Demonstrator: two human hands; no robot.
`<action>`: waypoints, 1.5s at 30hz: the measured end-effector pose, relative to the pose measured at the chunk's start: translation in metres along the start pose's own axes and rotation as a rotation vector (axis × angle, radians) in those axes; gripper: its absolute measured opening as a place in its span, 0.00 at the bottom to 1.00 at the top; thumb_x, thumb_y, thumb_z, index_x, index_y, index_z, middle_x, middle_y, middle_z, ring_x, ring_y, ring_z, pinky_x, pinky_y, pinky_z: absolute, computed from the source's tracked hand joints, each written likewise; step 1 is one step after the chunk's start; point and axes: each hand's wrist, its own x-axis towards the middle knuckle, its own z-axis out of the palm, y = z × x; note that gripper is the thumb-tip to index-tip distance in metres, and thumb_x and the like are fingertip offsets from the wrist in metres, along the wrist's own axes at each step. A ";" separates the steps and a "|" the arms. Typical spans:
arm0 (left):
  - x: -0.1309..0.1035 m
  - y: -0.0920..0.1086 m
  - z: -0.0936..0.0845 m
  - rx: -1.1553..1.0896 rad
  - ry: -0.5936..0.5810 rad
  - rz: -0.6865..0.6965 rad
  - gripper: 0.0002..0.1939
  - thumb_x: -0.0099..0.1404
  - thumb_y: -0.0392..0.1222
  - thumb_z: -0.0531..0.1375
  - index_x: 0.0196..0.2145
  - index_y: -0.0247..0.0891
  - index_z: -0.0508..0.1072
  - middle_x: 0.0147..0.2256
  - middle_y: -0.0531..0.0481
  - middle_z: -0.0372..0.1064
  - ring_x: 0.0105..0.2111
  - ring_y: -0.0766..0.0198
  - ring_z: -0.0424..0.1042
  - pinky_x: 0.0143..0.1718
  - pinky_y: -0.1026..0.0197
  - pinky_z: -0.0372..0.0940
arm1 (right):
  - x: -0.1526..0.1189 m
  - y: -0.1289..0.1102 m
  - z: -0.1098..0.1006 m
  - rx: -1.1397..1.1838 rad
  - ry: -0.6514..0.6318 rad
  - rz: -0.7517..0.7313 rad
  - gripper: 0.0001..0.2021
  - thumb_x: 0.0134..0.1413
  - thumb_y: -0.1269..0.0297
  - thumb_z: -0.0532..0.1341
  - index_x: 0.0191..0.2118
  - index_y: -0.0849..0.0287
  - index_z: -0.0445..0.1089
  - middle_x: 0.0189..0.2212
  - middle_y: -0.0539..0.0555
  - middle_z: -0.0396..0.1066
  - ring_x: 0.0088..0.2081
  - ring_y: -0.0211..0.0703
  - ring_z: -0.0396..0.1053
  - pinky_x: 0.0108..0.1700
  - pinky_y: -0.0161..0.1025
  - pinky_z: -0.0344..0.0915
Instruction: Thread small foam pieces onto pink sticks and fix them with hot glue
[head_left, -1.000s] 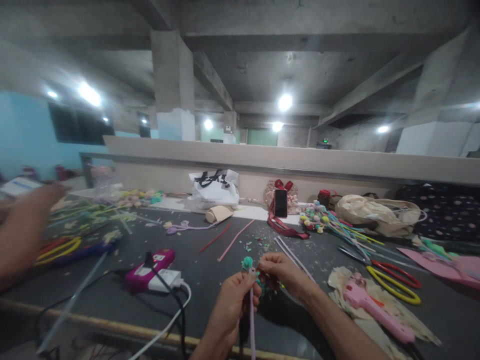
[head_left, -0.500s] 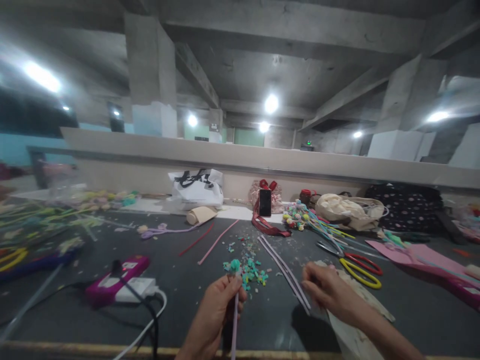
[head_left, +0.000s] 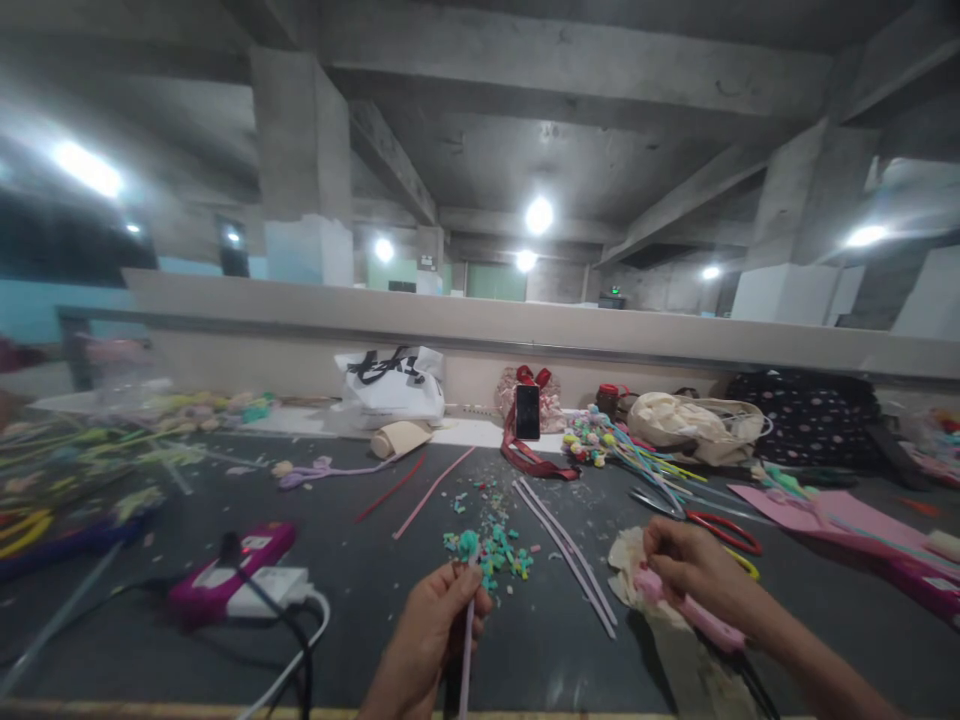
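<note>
Low in the middle, my left hand (head_left: pixel 442 625) pinches a lilac pipe cleaner stem (head_left: pixel 467 650) that stands upright. A small teal fuzzy tuft (head_left: pixel 469 543) tops it. Curled with the thumb against the fingers, my right hand (head_left: pixel 694 570) hovers over a pink hot glue gun (head_left: pixel 709 622); what its fingertips hold, if anything, is hidden. The glue gun lies on a crumpled pale sheet (head_left: pixel 679 660). Between the hands, teal clippings (head_left: pixel 502 555) are scattered on the dark table, and lilac pipe cleaners (head_left: pixel 570 560) lie to their right.
Scissors with red and yellow handles (head_left: pixel 724 532) lie beyond my right hand. A magenta power strip (head_left: pixel 234 572) with cables sits at left. A phone (head_left: pixel 527 412) leans at the back, between a white bag (head_left: pixel 394 388) and a bunch of colourful stems (head_left: pixel 592 437).
My right hand has moved right, away from the lilac pipe cleaners, to above the glue gun, which now shows. My left hand keeps its hold on the stem, nearly still.
</note>
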 end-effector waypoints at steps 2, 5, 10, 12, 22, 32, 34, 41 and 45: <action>-0.001 0.002 0.000 -0.010 0.001 0.008 0.15 0.51 0.51 0.55 0.19 0.35 0.62 0.14 0.58 0.59 0.13 0.76 0.55 0.14 0.73 0.51 | 0.000 0.012 -0.011 -0.002 0.033 0.044 0.04 0.37 0.74 0.49 0.23 0.58 0.55 0.15 0.42 0.54 0.15 0.31 0.56 0.17 0.28 0.54; -0.002 0.005 0.002 -0.016 -0.006 0.015 0.14 0.51 0.49 0.56 0.19 0.35 0.62 0.14 0.58 0.59 0.13 0.77 0.55 0.14 0.73 0.50 | -0.003 0.030 -0.025 -0.044 0.082 0.110 0.04 0.34 0.74 0.48 0.21 0.57 0.54 0.14 0.42 0.52 0.15 0.31 0.55 0.16 0.28 0.52; -0.004 0.004 0.005 0.003 -0.003 0.011 0.15 0.51 0.49 0.55 0.19 0.35 0.62 0.12 0.59 0.57 0.12 0.77 0.54 0.14 0.73 0.51 | -0.011 0.041 -0.033 -0.219 0.124 0.106 0.05 0.32 0.74 0.47 0.20 0.57 0.54 0.14 0.43 0.53 0.16 0.32 0.56 0.18 0.28 0.51; -0.005 0.002 0.006 0.010 0.014 0.010 0.16 0.51 0.51 0.55 0.18 0.35 0.62 0.12 0.59 0.57 0.12 0.77 0.54 0.14 0.73 0.51 | -0.013 0.041 -0.034 -0.289 0.137 0.107 0.05 0.33 0.73 0.48 0.20 0.57 0.56 0.14 0.43 0.54 0.17 0.33 0.56 0.19 0.28 0.50; -0.005 0.002 0.007 0.001 0.024 -0.018 0.16 0.49 0.51 0.57 0.18 0.35 0.62 0.13 0.58 0.57 0.12 0.77 0.54 0.14 0.73 0.50 | -0.019 0.044 -0.033 -0.529 0.138 0.119 0.13 0.44 0.60 0.50 0.35 0.55 0.67 0.23 0.48 0.68 0.22 0.37 0.63 0.24 0.32 0.54; -0.007 0.003 0.008 -0.017 0.025 -0.018 0.16 0.47 0.51 0.58 0.18 0.35 0.62 0.13 0.59 0.58 0.11 0.77 0.53 0.13 0.73 0.49 | -0.014 0.047 -0.010 -0.843 0.141 0.171 0.10 0.40 0.57 0.54 0.27 0.57 0.65 0.23 0.51 0.68 0.26 0.43 0.65 0.23 0.32 0.45; -0.009 0.006 0.009 -0.010 0.046 -0.015 0.15 0.47 0.51 0.58 0.17 0.35 0.62 0.13 0.59 0.57 0.11 0.77 0.53 0.13 0.73 0.49 | -0.011 0.048 -0.013 -0.839 0.136 0.181 0.09 0.41 0.57 0.54 0.24 0.57 0.65 0.21 0.51 0.68 0.25 0.42 0.65 0.22 0.32 0.44; -0.012 0.008 0.010 -0.028 0.039 -0.005 0.16 0.47 0.52 0.57 0.18 0.35 0.62 0.13 0.59 0.58 0.11 0.77 0.53 0.13 0.73 0.49 | -0.009 0.042 -0.034 -0.582 0.157 0.268 0.14 0.43 0.53 0.52 0.30 0.54 0.68 0.25 0.49 0.71 0.28 0.44 0.66 0.26 0.33 0.53; -0.010 0.005 0.009 -0.016 0.014 -0.014 0.15 0.49 0.50 0.57 0.18 0.35 0.62 0.12 0.60 0.57 0.11 0.77 0.54 0.13 0.74 0.49 | -0.012 0.037 -0.036 -0.489 0.205 0.236 0.14 0.43 0.55 0.52 0.33 0.56 0.67 0.26 0.49 0.71 0.27 0.42 0.66 0.26 0.33 0.56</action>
